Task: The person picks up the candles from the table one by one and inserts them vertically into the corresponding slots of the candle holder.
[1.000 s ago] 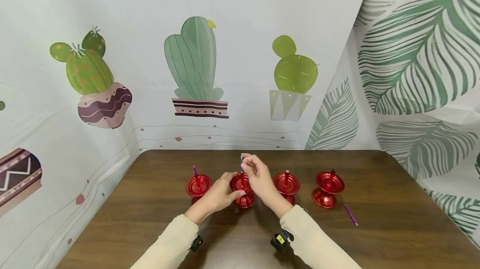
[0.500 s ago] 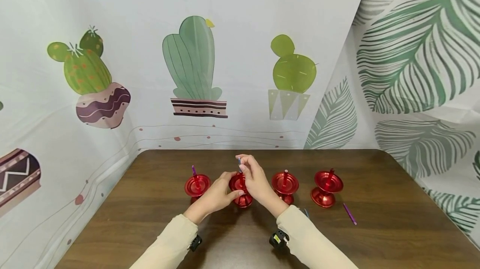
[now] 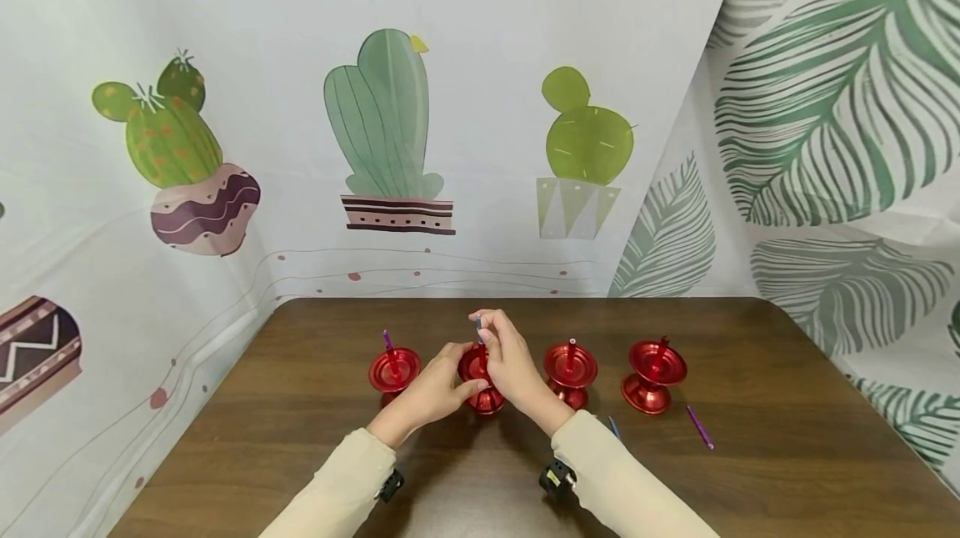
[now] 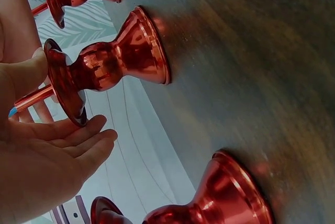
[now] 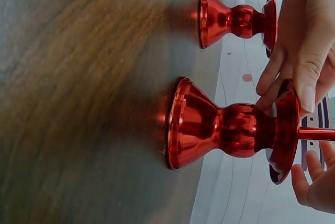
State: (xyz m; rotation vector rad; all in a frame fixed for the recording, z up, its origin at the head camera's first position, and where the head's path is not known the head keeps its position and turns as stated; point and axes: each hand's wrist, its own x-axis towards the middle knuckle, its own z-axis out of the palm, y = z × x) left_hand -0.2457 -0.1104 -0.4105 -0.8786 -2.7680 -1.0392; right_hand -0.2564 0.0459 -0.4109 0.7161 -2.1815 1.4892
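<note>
My left hand [image 3: 431, 392] grips the dish rim of a red metal candle holder [image 4: 104, 64], thumb on one side and fingers on the other. This holder stands upright on the table. Above its dish, my right hand [image 3: 513, 359] pinches a slim blue stick [image 3: 478, 324] upright. The stick's lower end is at the top of the holder's red tube [image 4: 34, 98], where a bit of blue shows in the left wrist view. The right hand's fingertips [image 5: 301, 182] are partly visible beyond the dish in the right wrist view.
Left of it stands a red holder [image 3: 395, 365] with a purple stick [image 3: 387, 340] in its tube. Two more holders, one nearer [image 3: 571, 364] and one farther right [image 3: 657, 364], stand to the right. A blue stick [image 3: 614, 427] and a purple stick [image 3: 701, 427] lie on the table [image 3: 750, 488].
The right hand and forearm have shifted slightly left, and the blue stick lying by the sleeve now shows. Both hands keep their holds, and the head view has shifted a little.
</note>
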